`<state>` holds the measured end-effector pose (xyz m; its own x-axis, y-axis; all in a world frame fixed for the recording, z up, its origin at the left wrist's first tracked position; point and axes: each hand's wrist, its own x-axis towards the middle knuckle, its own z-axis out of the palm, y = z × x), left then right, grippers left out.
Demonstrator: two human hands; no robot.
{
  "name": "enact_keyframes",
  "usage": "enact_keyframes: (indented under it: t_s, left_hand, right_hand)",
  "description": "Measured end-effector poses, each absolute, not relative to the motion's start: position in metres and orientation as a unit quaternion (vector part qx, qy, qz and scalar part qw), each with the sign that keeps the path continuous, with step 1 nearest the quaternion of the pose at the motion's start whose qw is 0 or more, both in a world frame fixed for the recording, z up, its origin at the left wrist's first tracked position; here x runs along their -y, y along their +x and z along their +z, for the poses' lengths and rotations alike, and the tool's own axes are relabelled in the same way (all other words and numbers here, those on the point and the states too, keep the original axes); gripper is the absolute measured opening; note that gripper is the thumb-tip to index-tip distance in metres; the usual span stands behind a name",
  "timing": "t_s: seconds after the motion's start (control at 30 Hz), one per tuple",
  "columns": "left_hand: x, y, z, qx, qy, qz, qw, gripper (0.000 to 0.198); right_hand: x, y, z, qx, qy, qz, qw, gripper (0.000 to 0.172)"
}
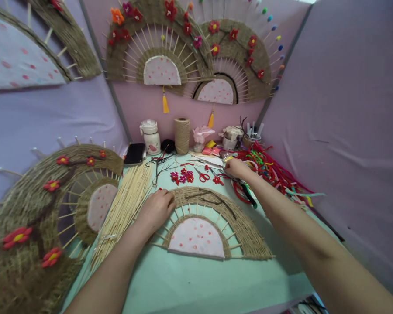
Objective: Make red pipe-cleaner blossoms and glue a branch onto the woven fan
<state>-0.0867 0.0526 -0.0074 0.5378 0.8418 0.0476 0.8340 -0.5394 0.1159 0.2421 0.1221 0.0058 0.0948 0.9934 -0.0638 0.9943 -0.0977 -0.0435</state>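
A woven twine fan (249, 226) with stick ribs, a dark twig along its top and a spotted half-round centre lies on the table before me. My left hand (159, 207) is at the fan's upper left band, its fingers bent and closed on the edge. At the back right my right hand (237, 168) reaches among tools and small items, the fingers pinched; what is in them I cannot make out. Pliers with green and black handles (249, 195) lie just below that hand. Red-handled scissors (203, 176) and red and purple flowers (182, 176) sit behind the fan.
Left of the fan are a bundle of thin sticks (124, 196) and a larger flowered fan (16, 209). A phone (135, 154), white bottle (151, 138) and twine spool (182, 136) stand at the back. Coloured pipe cleaners (278, 170) heap up on the right.
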Motion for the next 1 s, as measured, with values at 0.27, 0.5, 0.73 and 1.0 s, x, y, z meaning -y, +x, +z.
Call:
enact_keyframes:
  t_s: [0.27,0.5,0.73,1.0]
  left_hand:
    - [-0.058,-0.090,-0.018,-0.472,0.877,0.060,0.062,0.028]
    - [-0.068,-0.101,-0.037,-0.476,0.871,0.095,0.071,0.037]
    - [-0.072,-0.108,-0.048,-0.483,0.863,0.122,0.080,0.043]
    - [-0.070,-0.116,-0.061,-0.475,0.868,0.137,0.051,0.044]
  right_hand:
    - [-0.141,0.257,0.015,-0.720,0.691,-0.069,0.011,0.021]
    - [-0.155,0.282,0.025,-0.772,0.627,-0.094,0.046,0.017]
    - [-0.178,0.288,0.023,-0.811,0.578,-0.070,0.056,0.018]
    - [-0.206,0.277,0.011,-0.803,0.591,-0.013,0.076,0.055]
